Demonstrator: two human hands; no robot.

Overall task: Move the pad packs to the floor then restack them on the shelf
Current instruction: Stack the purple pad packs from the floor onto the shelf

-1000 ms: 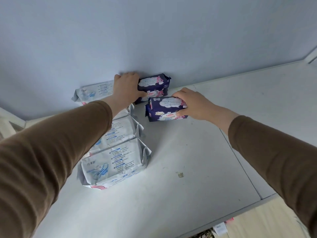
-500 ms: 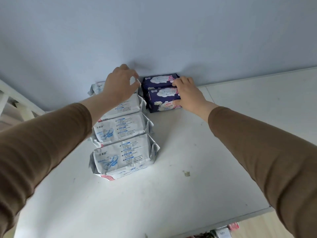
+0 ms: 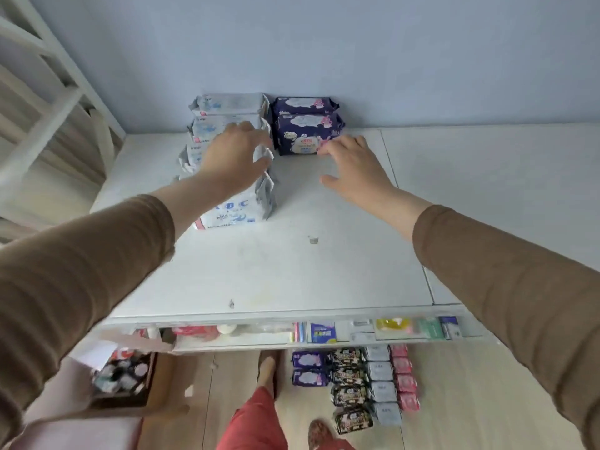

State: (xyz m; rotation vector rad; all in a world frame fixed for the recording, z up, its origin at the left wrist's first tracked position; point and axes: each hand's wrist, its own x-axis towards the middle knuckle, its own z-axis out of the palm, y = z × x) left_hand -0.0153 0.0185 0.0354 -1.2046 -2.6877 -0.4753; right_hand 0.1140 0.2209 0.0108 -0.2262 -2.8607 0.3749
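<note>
1. Fingers of my left hand [image 3: 235, 157] hang loosely spread above the row of white pad packs [image 3: 227, 107], gripping nothing that I can see.
2. My right hand [image 3: 352, 165] is flat and relaxed, fingertips [image 3: 324, 150] touching the front dark blue pad pack [image 3: 306, 134].
3. Both rows sit on the white shelf top [image 3: 292, 271], running back to the blue wall [image 3: 324, 43].
4. Below, more packs on the floor [image 3: 373, 384] lie in neat columns beside my slippered feet [image 3: 319, 433].
</note>
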